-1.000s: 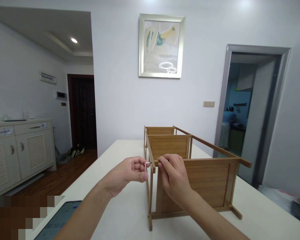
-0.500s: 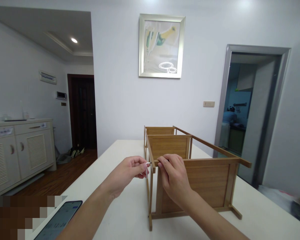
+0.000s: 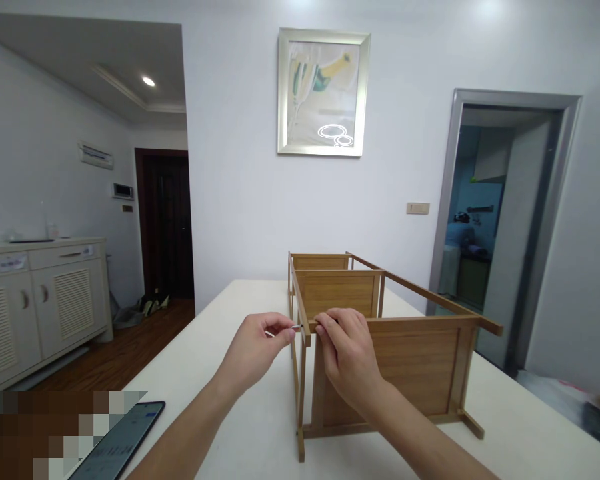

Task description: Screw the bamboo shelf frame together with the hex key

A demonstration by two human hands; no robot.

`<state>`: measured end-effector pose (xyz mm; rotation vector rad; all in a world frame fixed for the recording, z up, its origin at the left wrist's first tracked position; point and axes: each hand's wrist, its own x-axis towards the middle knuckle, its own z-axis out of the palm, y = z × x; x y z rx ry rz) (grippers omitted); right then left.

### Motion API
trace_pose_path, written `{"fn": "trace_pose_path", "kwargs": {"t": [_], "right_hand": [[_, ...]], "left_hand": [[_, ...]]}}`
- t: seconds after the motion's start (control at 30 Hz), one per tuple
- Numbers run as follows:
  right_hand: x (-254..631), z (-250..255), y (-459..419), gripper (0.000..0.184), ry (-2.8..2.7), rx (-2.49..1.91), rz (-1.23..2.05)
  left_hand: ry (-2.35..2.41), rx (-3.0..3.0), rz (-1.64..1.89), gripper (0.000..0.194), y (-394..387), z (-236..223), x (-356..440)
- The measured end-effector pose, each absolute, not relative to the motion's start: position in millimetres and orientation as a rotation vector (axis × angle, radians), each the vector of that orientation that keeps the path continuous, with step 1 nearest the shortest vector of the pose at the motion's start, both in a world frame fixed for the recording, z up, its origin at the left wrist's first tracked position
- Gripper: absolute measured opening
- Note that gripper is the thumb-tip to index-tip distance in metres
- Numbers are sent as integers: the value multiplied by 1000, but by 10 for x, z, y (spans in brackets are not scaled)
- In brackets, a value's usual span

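A bamboo shelf frame (image 3: 405, 360) lies on its side on the white table (image 3: 230, 427). My left hand (image 3: 257, 350) pinches a small metal hex key (image 3: 296, 327), its tip set against the frame's left rail near the top corner. My right hand (image 3: 347, 357) rests on that same corner from the other side, fingers curled over the top edge of the nearest panel and pressing it against the rail.
A phone (image 3: 117, 443) lies at the table's near left edge. A white sideboard (image 3: 40, 300) stands at the left wall. A dark door (image 3: 165, 223) is behind, and an open doorway (image 3: 500, 227) is at the right. Clutter sits at the far right.
My left hand has rotated the hex key at the rail: its long arm hung down a second ago and now lies nearly level. My right hand and the frame have stayed still.
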<state>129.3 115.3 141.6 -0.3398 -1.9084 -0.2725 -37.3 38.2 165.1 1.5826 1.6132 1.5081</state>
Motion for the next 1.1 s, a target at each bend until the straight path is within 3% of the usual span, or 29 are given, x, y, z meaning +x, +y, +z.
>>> {"fn": "trace_pose_path", "kwargs": {"t": [0.43, 0.7, 0.8, 0.97, 1.1], "right_hand": [[1294, 1435, 1138, 18, -1902, -350, -278], [1297, 1426, 1144, 18, -1910, -352, -272], [1297, 1424, 1147, 18, -1914, -347, -277], [1291, 1421, 1150, 18, -1912, -347, -280], [1286, 1420, 1154, 19, -1907, -353, -282]], "left_hand": [[1651, 1700, 1671, 10, 359, 1642, -336], [1669, 1918, 1667, 14, 365, 1605, -371], [1608, 1732, 1575, 15, 367, 1624, -370], [1396, 1308, 1510, 36, 401, 1624, -392], [1143, 1125, 1476, 34, 452, 1543, -462]]}}
